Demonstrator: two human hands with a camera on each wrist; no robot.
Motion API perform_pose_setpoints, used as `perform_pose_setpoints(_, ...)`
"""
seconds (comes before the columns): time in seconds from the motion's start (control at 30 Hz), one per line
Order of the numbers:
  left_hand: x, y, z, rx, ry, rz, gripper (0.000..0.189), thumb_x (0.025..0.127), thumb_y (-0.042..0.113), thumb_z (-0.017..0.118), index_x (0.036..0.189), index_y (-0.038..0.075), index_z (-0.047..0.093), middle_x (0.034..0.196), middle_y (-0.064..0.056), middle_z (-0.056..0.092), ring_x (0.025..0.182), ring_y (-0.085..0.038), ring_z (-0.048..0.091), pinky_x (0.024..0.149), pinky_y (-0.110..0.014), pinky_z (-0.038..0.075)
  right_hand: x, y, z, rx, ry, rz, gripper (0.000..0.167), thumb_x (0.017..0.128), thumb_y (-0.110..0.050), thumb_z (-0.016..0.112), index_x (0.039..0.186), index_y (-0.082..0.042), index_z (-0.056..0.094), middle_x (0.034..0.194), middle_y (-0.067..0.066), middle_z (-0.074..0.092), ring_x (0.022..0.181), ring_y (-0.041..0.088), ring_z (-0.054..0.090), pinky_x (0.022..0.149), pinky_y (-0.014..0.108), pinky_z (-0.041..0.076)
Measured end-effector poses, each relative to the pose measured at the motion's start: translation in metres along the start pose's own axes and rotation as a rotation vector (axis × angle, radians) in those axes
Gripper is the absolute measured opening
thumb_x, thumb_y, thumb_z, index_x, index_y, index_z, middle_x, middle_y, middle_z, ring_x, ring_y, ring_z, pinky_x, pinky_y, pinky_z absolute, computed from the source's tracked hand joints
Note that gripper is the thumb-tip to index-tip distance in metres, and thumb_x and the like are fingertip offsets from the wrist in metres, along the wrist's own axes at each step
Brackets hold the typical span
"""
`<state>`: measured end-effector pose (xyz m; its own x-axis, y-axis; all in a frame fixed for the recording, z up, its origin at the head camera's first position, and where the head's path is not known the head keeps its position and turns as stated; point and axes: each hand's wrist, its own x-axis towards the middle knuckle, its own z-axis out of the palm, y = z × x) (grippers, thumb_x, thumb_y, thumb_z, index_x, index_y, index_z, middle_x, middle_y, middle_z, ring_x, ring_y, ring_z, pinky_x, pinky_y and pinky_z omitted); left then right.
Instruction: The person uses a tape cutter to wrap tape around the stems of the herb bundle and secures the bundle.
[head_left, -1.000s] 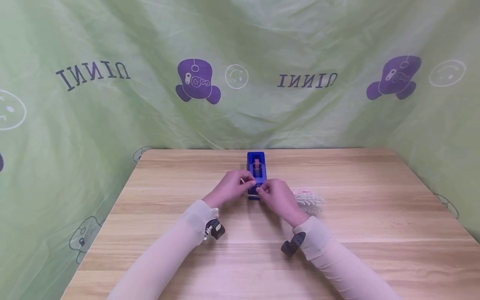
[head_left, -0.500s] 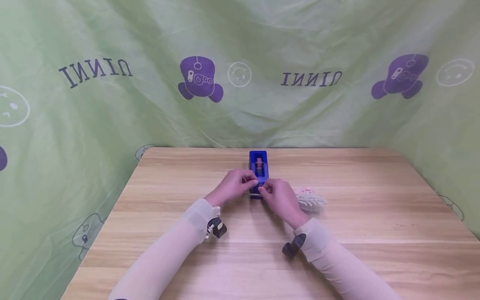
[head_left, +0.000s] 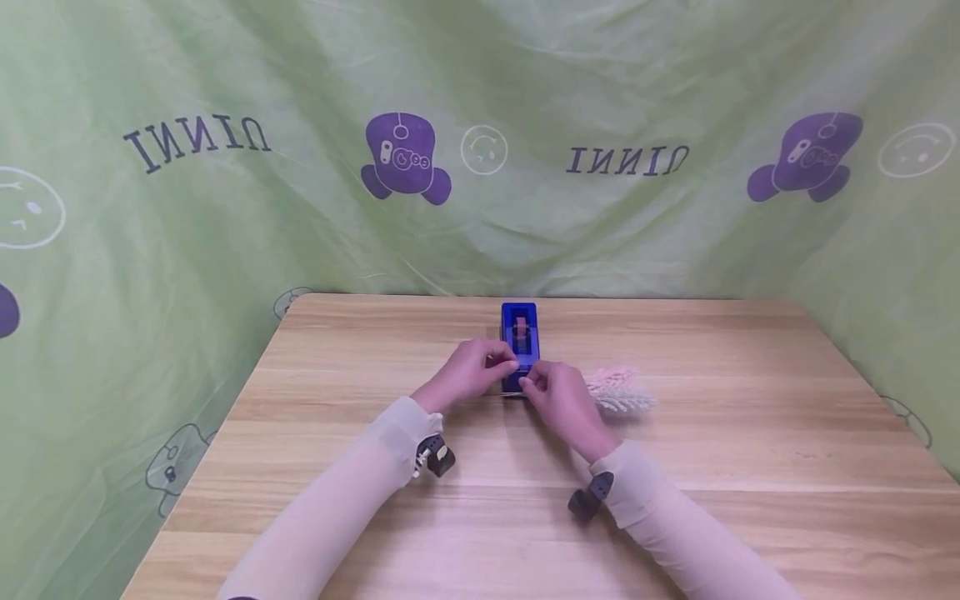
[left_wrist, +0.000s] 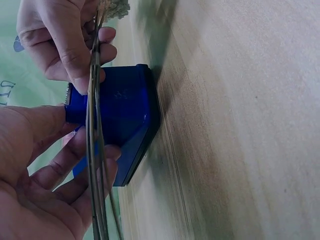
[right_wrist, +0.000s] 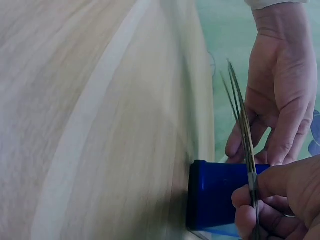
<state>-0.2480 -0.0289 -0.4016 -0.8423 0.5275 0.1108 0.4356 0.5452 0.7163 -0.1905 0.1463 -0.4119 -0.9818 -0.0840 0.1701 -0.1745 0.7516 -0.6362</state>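
A blue tape dispenser (head_left: pixel 512 383) stands at the far middle of the table, a reddish roll inside it. My right hand (head_left: pixel 564 404) pinches a small bunch of thin stems (left_wrist: pixel 95 125) between thumb and fingers, just before the dispenser's toothed end. Fluffy pink and white flower heads (head_left: pixel 622 400) at the bunch's end stick out to the right of that hand. My left hand (head_left: pixel 471 371) is at the same toothed end, thumb and forefinger pinching at the tape; their tips are partly hidden. Its other fingers are bent behind the stems in the left wrist view.
The wooden table (head_left: pixel 495 533) reaches back to a green printed curtain (head_left: pixel 525 233), which also hangs at both sides. Each wrist wears a small black camera (head_left: pixel 588 497).
Both hands stay nearly in place at the dispenser. More of the pink flower head shows beside the right hand, and the stems lie slightly lower. The whole head view has shifted a little.
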Motion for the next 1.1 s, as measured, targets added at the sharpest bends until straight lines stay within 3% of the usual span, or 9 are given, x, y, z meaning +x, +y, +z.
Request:
perform_pose_setpoints(0.27, 0.002, 0.003, 0.002, 0.023, -0.001, 0.003, 0.014, 0.102, 0.018, 0.067, 0.103, 0.007, 0.076, 0.1, -0.008, 0.077, 0.094, -0.019, 0.07, 0.091, -0.033, 0.057, 0.0, 0.001, -0.006, -0.008, -0.018, -0.009, 0.016, 0.097, -0.013, 0.073, 0.082, -0.007, 0.071, 0.075, 0.004, 0.07, 0.064, 0.012, 0.055, 0.06, 0.024, 0.047)
perform_pose_setpoints(0.43, -0.001, 0.004, 0.002, 0.002, 0.026, -0.036, 0.015, 0.102, 0.018, 0.068, 0.105, 0.006, 0.076, 0.102, -0.009, 0.077, 0.097, -0.022, 0.071, 0.093, -0.037, 0.058, -0.002, -0.004, -0.01, 0.011, -0.034, -0.011, 0.015, 0.098, -0.016, 0.073, 0.086, -0.006, 0.073, 0.077, 0.005, 0.071, 0.061, 0.012, 0.054, 0.056, 0.023, 0.047)
perform_pose_setpoints(0.7, -0.009, 0.001, 0.006, -0.03, 0.095, -0.097, 0.019, 0.104, 0.024, 0.065, 0.106, 0.006, 0.069, 0.094, -0.006, 0.072, 0.082, -0.014, 0.063, 0.073, -0.026, 0.055, -0.009, -0.013, -0.016, -0.009, -0.077, 0.006, 0.013, 0.099, -0.015, 0.071, 0.092, -0.005, 0.073, 0.081, 0.006, 0.073, 0.064, 0.012, 0.057, 0.058, 0.023, 0.05)
perform_pose_setpoints(0.9, -0.017, 0.006, -0.001, -0.005, 0.139, -0.032, 0.017, 0.106, 0.022, 0.061, 0.097, 0.008, 0.066, 0.081, -0.004, 0.064, 0.07, -0.014, 0.055, 0.059, -0.024, 0.047, -0.013, -0.017, -0.02, -0.04, -0.064, -0.038, 0.012, 0.1, -0.015, 0.071, 0.092, -0.006, 0.073, 0.079, 0.004, 0.072, 0.064, 0.011, 0.059, 0.06, 0.023, 0.052)
perform_pose_setpoints(1.1, -0.023, 0.009, -0.01, -0.005, 0.018, 0.09, 0.022, 0.106, 0.019, 0.06, 0.098, 0.002, 0.071, 0.085, -0.012, 0.07, 0.068, -0.011, 0.056, 0.062, -0.022, 0.049, -0.017, -0.02, -0.027, -0.012, -0.084, -0.051, 0.01, 0.1, -0.014, 0.07, 0.096, -0.005, 0.073, 0.082, 0.006, 0.073, 0.064, 0.011, 0.059, 0.059, 0.023, 0.052)
